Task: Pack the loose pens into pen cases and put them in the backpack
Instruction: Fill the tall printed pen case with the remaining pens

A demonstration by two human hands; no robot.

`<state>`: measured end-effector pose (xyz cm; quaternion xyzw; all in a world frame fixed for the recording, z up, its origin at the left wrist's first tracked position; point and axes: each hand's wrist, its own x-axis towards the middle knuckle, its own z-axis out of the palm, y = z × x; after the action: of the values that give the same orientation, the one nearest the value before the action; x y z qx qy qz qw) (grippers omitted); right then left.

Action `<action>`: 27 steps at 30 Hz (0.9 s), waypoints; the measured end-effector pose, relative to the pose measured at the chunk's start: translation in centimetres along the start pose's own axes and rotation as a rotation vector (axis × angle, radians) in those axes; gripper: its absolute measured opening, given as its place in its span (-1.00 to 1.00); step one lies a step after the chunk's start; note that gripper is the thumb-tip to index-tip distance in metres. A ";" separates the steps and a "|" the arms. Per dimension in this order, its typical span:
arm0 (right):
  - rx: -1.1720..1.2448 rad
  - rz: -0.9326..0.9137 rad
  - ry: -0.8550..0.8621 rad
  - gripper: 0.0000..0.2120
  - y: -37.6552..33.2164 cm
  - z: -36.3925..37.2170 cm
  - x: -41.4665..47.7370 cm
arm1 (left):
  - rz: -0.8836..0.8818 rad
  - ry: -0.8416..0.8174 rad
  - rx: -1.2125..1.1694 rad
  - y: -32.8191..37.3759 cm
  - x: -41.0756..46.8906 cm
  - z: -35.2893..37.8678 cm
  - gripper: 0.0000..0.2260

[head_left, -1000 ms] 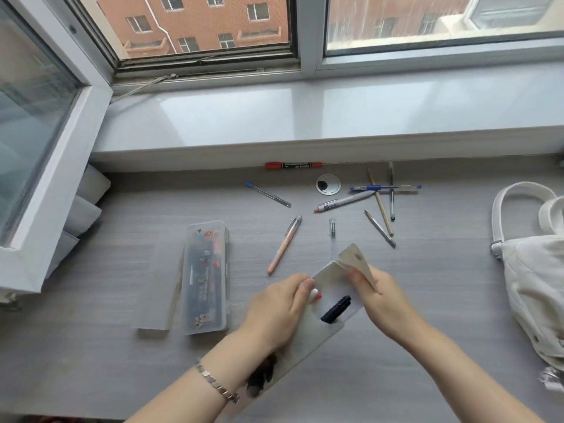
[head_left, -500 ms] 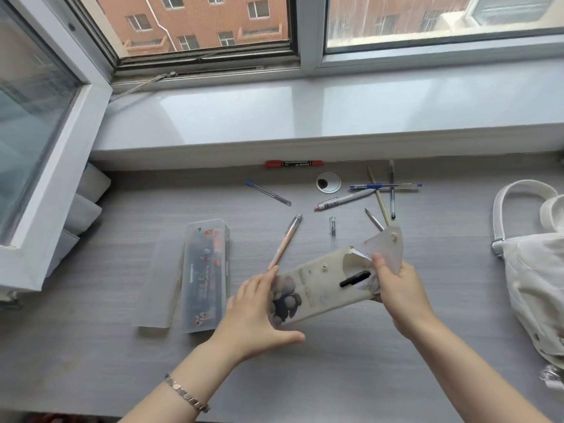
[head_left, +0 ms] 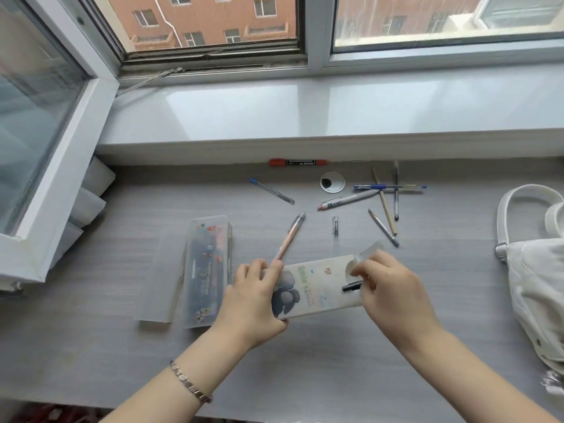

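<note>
- The grey worktop (head_left: 305, 377) ran beneath a pale window sill (head_left: 335, 111) and carried everything else.
- A white backpack (head_left: 537, 288) lay at the worktop's right edge, well to the right of the printed pen case, its strap loop toward the sill.
- The printed pen case (head_left: 317, 288), pale with a dark paw design, was held flat just above the worktop, its flap (head_left: 366, 254) at the right end lifted open.
- A clear pen case (head_left: 206, 270) lay open to the left of the printed pen case, just beyond the left hand, with its clear lid (head_left: 164, 285) alongside on its far left.
- The left hand (head_left: 253, 303), a bracelet (head_left: 189, 383) on its wrist, was closed around the printed pen case's left end, thumb beneath and fingers on top.
- The right hand (head_left: 393, 288) curled over the printed pen case's right end, fingertips pinching at the flap opening.
- A black pen (head_left: 352, 286) poked out of the printed pen case's mouth beside the right fingers; whether they gripped it I could not tell.
- A pink pen (head_left: 288, 241) lay slanted just behind the printed pen case's left end.
- A clear pen (head_left: 335, 232) lay behind the case's middle.
- More loose pens (head_left: 387, 196) were scattered farther behind the case, toward the sill.
- A red marker (head_left: 297, 162) lay against the sill's foot.
</note>
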<state>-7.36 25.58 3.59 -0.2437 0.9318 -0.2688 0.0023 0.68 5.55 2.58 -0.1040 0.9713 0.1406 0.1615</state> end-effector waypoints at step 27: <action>-0.063 0.138 -0.277 -0.86 -0.4 -1.1 1.3 | 0.037 0.092 -0.060 0.3 -0.6 -0.5 -0.20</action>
<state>-8.46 25.23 4.91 -0.2138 0.9451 -0.2026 0.1415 0.99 5.74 3.33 -0.0971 0.9747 0.1679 0.1107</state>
